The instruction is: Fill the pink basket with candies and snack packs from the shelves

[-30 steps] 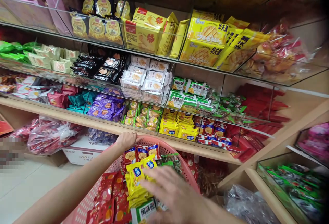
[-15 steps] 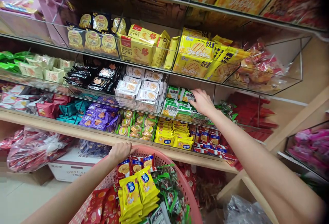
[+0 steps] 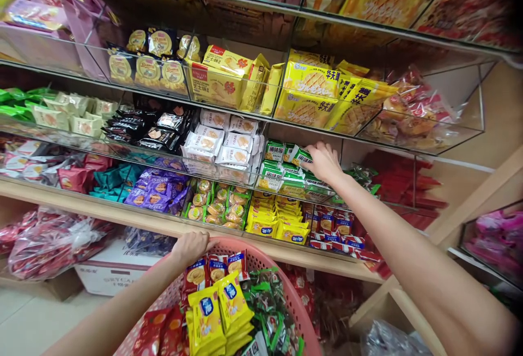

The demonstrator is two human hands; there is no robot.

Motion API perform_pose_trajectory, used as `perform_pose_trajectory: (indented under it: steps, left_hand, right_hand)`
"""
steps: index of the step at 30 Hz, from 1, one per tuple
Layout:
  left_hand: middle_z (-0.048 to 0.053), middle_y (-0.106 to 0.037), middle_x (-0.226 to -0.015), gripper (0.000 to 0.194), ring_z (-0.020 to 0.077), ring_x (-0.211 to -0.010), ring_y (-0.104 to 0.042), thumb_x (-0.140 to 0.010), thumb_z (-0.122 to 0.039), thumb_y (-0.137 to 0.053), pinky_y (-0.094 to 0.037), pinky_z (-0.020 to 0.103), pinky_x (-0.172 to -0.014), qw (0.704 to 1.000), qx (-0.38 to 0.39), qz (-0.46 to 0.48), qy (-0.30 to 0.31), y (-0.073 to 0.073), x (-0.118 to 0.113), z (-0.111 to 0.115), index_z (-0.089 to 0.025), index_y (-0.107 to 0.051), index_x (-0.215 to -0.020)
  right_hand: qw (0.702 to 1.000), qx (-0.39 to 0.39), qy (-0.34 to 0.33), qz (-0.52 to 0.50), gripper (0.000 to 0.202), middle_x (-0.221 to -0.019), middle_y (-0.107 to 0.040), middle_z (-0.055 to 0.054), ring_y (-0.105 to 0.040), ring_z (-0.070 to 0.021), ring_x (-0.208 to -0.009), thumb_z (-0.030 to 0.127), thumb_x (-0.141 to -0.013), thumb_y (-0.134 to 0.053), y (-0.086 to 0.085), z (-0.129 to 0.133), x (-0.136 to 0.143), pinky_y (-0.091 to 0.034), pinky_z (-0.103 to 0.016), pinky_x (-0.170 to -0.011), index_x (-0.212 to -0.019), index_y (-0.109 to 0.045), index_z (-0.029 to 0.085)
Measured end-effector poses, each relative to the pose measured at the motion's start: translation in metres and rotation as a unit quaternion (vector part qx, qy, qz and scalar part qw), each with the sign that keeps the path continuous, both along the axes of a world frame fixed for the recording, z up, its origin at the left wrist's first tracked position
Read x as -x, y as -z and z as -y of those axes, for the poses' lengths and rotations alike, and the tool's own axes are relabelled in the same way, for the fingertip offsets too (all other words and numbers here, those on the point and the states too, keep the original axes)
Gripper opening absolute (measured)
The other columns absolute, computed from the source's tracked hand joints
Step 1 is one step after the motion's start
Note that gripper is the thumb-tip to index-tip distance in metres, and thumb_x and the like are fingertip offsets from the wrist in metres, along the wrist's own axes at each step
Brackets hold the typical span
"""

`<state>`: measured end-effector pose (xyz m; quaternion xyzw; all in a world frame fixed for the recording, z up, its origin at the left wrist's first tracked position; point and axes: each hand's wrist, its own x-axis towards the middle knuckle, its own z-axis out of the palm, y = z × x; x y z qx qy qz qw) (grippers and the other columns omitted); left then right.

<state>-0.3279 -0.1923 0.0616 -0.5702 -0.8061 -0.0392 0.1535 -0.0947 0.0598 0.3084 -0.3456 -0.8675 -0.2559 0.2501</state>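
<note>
Your left hand (image 3: 192,247) is closed over the far rim of the pink basket (image 3: 297,302), knuckles up and fingers hooked round the edge, presumably to steady it while your other arm reaches out. What bears the basket's weight is out of view. It sits just below the wooden ledge (image 3: 122,213) of the shelf, probably to keep the carry short.

Your right hand (image 3: 326,163) is inside a shelf compartment, fingers bent and nearly closed at the right end of a green-and-white packet (image 3: 301,157). You seem to have it pinched there, though your own hand hides the fingertips. The packet lies tilted on top of others like it — one end may simply be the easiest part to grasp in so tight a stack.

The basket is rigid, perforated plastic with a smooth rounded rim. In it, the yellow packets (image 3: 208,318) are glossy, flat and pillow-edged, piled in neat overlapping layers; the red packets (image 3: 163,331) beside them crinkle more loosely, and the green-and-dark wrappers (image 3: 273,301) look small and twisted. On the shelf, clear upright panels part the kinds, likely to stop slick wrappers sliding together — the white packets (image 3: 235,149) stand in tidy columns just left of your reach.
</note>
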Motion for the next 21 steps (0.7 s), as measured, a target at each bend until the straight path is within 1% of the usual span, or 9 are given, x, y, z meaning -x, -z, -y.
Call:
perform_pose_trajectory:
  steps: [3,6,10,12,15,17,19,21]
  left_hand:
    - [0.020,-0.066,-0.070,0.073,0.0260,-0.068,-0.064,-0.084,-0.061,-0.012,-0.044,0.032,-0.060,1.000,0.005,-0.001,-0.003,-0.001,-0.001,0.000,-0.008,-0.063,-0.081]
    - [0.019,-0.066,-0.071,0.073,0.0265,-0.069,-0.064,-0.084,-0.061,-0.013,-0.044,0.033,-0.060,1.000,0.004,0.000,0.001,-0.002,-0.001,0.000,-0.008,-0.063,-0.081]
    - [0.019,-0.067,-0.072,0.071,0.0296,-0.070,-0.065,-0.085,-0.059,-0.013,-0.045,0.035,-0.058,1.000,0.021,-0.019,-0.007,0.000,-0.002,-0.001,-0.009,-0.064,-0.081]
    - [0.020,-0.067,-0.073,0.070,0.0303,-0.069,-0.065,-0.085,-0.058,-0.013,-0.045,0.035,-0.057,0.999,0.022,-0.022,-0.012,0.001,-0.002,-0.001,-0.009,-0.064,-0.083]
    - [0.020,-0.067,-0.074,0.069,0.0302,-0.071,-0.065,-0.086,-0.057,-0.015,-0.045,0.035,-0.058,0.999,0.029,-0.026,-0.011,-0.001,-0.002,-0.001,-0.008,-0.064,-0.084]
    - [0.019,-0.068,-0.074,0.067,0.0303,-0.071,-0.065,-0.086,-0.056,-0.015,-0.046,0.036,-0.058,0.999,0.041,-0.031,-0.010,-0.003,-0.003,0.000,-0.009,-0.063,-0.084]
    - [0.019,-0.068,-0.073,0.067,0.0309,-0.070,-0.065,-0.086,-0.055,-0.015,-0.046,0.037,-0.058,0.998,0.049,-0.036,-0.010,-0.006,-0.003,0.001,-0.009,-0.063,-0.085]
    - [0.018,-0.068,-0.073,0.066,0.0317,-0.070,-0.065,-0.086,-0.055,-0.015,-0.047,0.039,-0.057,0.998,0.050,-0.039,-0.011,-0.007,-0.004,0.001,-0.009,-0.063,-0.085]
  right_hand:
    - [0.999,0.038,-0.023,0.000,0.030,-0.103,-0.056,-0.013,-0.050,-0.0308,-0.096,0.033,-0.078,-0.053,-0.004,0.002,-0.003,-0.039,-0.039,-0.071,-0.103,-0.053,0.016]
    - [0.997,0.040,-0.067,-0.006,0.026,-0.101,-0.057,-0.011,-0.051,-0.0289,-0.094,0.033,-0.079,-0.051,-0.009,0.008,-0.001,-0.039,-0.039,-0.072,-0.101,-0.051,0.018]
    - [0.988,0.052,-0.145,0.024,0.028,-0.104,-0.057,-0.010,-0.051,-0.0275,-0.097,0.034,-0.079,-0.052,-0.016,0.013,0.015,-0.039,-0.038,-0.075,-0.103,-0.052,0.019]
    - [0.982,0.066,-0.171,0.045,0.031,-0.108,-0.056,-0.010,-0.050,-0.0269,-0.099,0.033,-0.078,-0.054,-0.020,0.013,0.028,-0.039,-0.038,-0.078,-0.106,-0.052,0.019]
    - [0.978,0.084,-0.184,0.052,0.036,-0.111,-0.056,-0.010,-0.051,-0.0265,-0.101,0.030,-0.077,-0.056,-0.024,0.010,0.045,-0.040,-0.038,-0.081,-0.110,-0.051,0.019]
    - [0.977,0.090,-0.184,0.051,0.035,-0.109,-0.057,-0.010,-0.052,-0.0264,-0.100,0.029,-0.076,-0.057,-0.024,0.008,0.053,-0.041,-0.038,-0.080,-0.110,-0.052,0.018]
    - [0.978,0.091,-0.180,0.048,0.034,-0.107,-0.057,-0.011,-0.052,-0.0274,-0.099,0.030,-0.076,-0.057,-0.023,0.007,0.058,-0.041,-0.039,-0.079,-0.107,-0.054,0.017]
    - [0.980,0.086,-0.174,0.041,0.033,-0.110,-0.054,-0.013,-0.049,-0.0302,-0.103,0.032,-0.076,-0.057,-0.021,0.006,0.059,-0.040,-0.042,-0.081,-0.105,-0.056,0.016]
